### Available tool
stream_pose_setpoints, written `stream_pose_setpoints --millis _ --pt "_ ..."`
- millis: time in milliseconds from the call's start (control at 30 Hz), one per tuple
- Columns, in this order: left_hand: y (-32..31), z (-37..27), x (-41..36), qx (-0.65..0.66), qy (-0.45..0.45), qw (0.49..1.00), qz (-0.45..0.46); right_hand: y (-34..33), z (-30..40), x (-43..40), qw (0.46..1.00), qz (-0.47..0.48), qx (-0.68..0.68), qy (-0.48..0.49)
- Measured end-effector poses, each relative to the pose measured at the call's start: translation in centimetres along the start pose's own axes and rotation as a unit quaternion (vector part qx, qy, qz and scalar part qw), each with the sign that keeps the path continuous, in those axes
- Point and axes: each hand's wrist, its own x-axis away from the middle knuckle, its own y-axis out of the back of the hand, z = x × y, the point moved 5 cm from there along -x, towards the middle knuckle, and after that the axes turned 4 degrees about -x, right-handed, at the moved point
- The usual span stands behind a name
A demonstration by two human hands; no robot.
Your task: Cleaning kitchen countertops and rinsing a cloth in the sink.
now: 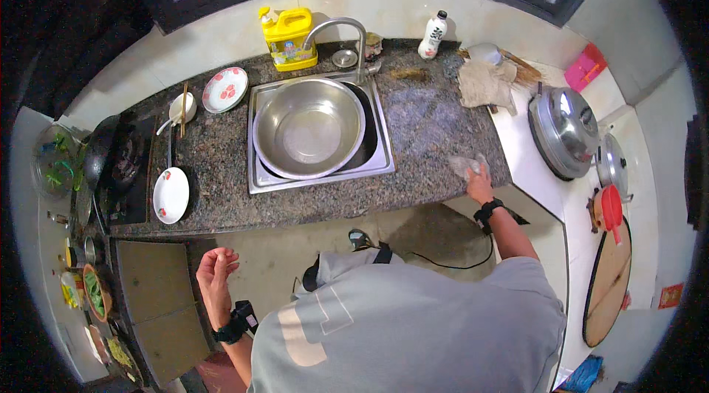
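Note:
My right hand [479,183] is at the right front of the dark granite counter [426,188], its fingers on a crumpled pale rag or thin film [464,166]. The material is too blurred to tell. My left hand [217,274] hangs in the air short of the counter's front edge, fingers loosely bent and nothing visible in it. Between the hands, farther back, a wide stainless steel basin [309,135] rests tilted in the steel sink [321,184]. The curved faucet [361,49] stands behind it.
Left of the sink are a floral plate [225,90], a white bowl [187,107] with chopsticks [184,110], an oval plate [171,195] and a wok [102,149]. Behind stand a yellow detergent jug [290,41] and white bottle [432,35]. A lidded pot [565,130] sits right.

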Motion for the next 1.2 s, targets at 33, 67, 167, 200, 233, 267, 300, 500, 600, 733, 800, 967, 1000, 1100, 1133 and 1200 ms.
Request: stream_pose_setpoints --millis 33,67,167,200,233,267,300,500,600,733,800,967,1000,1100,1133,1200 --pt "-0.5 -0.1 -0.1 0.001 0.005 1.000 -0.009 -0.3 -1.0 -1.6 0.999 0.009 0.018 -0.034" --pt "-0.9 -0.1 -0.1 0.002 0.010 1.000 -0.014 -0.1 -1.4 -3.0 0.997 0.018 0.035 -0.067" --pt "-2.1 -0.2 0.2 0.011 0.023 0.999 -0.043 1.8 1.7 -7.3 0.990 0.108 0.002 -0.087" --pt "-2.4 -0.1 0.4 0.015 0.037 0.997 -0.061 2.5 4.1 -8.8 0.988 0.152 0.030 -0.020" --pt "-2.6 -0.2 0.6 0.018 0.037 0.997 -0.070 3.7 6.0 -10.4 0.988 0.150 0.031 0.004" --pt "-2.8 -0.2 0.9 0.012 0.043 0.996 -0.083 4.6 8.1 -11.7 0.992 0.112 0.045 0.036" --pt "-2.9 -0.1 1.3 0.006 0.048 0.994 -0.094 5.2 10.0 -13.5 0.987 0.118 0.068 0.083" --pt "-2.6 0.1 4.7 -0.014 0.068 0.982 -0.176 7.1 16.9 -25.1 0.974 0.106 0.117 0.164" --pt "-2.5 0.6 6.4 0.006 0.098 0.973 -0.209 8.4 19.7 -27.8 0.981 0.068 0.075 0.164" --pt "-2.3 0.8 7.6 0.002 0.112 0.968 -0.226 9.7 23.1 -27.5 0.975 0.060 0.085 0.197" --pt "-2.1 0.9 7.5 0.025 0.109 0.968 -0.224 9.8 23.6 -26.0 0.971 0.078 0.097 0.205" --pt "-1.4 1.4 6.3 0.031 0.097 0.974 -0.202 9.1 24.0 -18.7 0.925 0.111 0.173 0.320" --pt "-1.3 1.5 5.9 0.035 0.093 0.976 -0.192 9.0 23.7 -17.0 0.926 0.113 0.174 0.316" --pt "-0.7 1.7 4.6 0.009 0.097 0.985 -0.143 7.4 23.3 -10.9 0.932 0.162 0.123 0.300" --pt "-0.6 1.6 4.3 0.018 0.081 0.987 -0.137 6.9 23.2 -8.7 0.925 0.169 0.106 0.324" --pt "-0.3 1.5 3.4 0.012 0.082 0.989 -0.121 5.8 22.7 -4.5 0.924 0.177 0.088 0.329"
